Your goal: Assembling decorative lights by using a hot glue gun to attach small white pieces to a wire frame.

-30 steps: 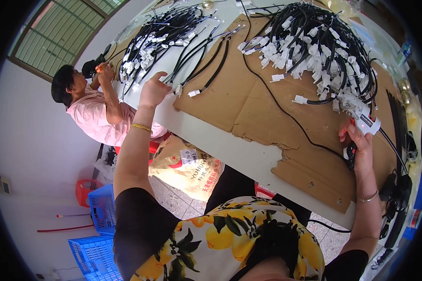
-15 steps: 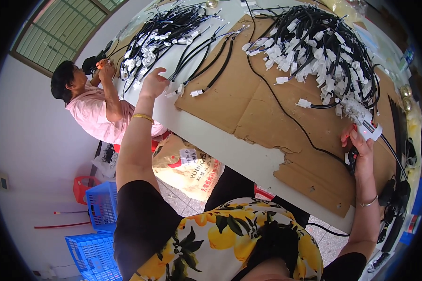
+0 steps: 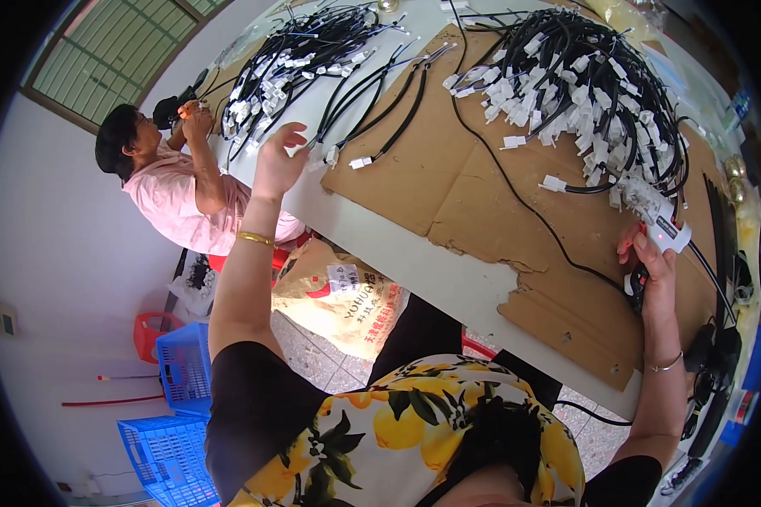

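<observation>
My right hand (image 3: pixel 654 262) is wrapped round a hot-glue gun (image 3: pixel 664 230) at the right side of the table. The gun has a white body and a nozzle coated in whitish, stringy glue. Its handle is mostly hidden by my palm; a black rod sticks out of its back. My left hand (image 3: pixel 281 160) hovers over the table's near edge at the left, fingers curved and apart, with nothing seen in it. Close to its fingertips lies a short row of black cables with white connectors (image 3: pixel 361 162).
Heaps of black cables with white connectors lie at the back right (image 3: pixel 583 101) and back left (image 3: pixel 287 68). Brown cardboard (image 3: pixel 448 186) covers much of the table; a black cord (image 3: pixel 516 194) crosses it. A co-worker (image 3: pixel 173 186) in pink sits at the left, beyond a large printed sack (image 3: pixel 338 296).
The fingers of my left hand have parted wider beside the connectors. My right hand keeps its grip on the glue gun, and the whole view has shifted slightly.
</observation>
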`<state>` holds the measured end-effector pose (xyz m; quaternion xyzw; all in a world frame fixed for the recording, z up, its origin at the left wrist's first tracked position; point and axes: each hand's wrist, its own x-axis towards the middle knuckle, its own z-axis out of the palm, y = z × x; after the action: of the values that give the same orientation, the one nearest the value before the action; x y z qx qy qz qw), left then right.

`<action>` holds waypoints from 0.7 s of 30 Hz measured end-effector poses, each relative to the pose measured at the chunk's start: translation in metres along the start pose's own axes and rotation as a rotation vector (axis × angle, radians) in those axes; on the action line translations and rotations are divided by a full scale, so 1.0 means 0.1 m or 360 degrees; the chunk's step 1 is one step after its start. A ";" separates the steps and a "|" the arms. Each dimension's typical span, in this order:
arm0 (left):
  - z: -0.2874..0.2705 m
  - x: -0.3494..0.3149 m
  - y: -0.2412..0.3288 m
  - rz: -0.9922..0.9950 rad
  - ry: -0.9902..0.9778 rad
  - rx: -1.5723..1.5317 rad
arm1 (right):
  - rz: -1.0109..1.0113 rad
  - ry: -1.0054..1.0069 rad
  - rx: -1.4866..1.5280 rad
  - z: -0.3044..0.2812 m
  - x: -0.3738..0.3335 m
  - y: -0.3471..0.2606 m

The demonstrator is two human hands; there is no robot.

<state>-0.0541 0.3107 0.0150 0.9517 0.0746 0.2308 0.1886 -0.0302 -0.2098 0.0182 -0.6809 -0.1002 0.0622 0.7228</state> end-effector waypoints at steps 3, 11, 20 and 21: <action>0.03 -0.09 0.19 0.0224 -0.0100 0.0119 | 0.0024 -0.0021 -0.0001 -0.01 0.00 0.02; 0.06 -0.13 0.25 0.0391 -0.0085 0.0425 | 0.0003 -0.0028 -0.0018 0.01 -0.01 0.00; 0.10 -0.30 0.19 0.0299 0.0134 0.0193 | 0.0039 -0.0030 -0.0022 0.01 -0.02 -0.01; 0.11 -0.29 0.21 0.0441 0.0262 0.0217 | 0.0040 -0.0029 -0.0023 0.02 -0.02 -0.01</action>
<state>-0.0740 0.2814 0.0025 0.9413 -0.0266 0.3262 0.0834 -0.0324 -0.2085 0.0197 -0.6868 -0.0987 0.0769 0.7160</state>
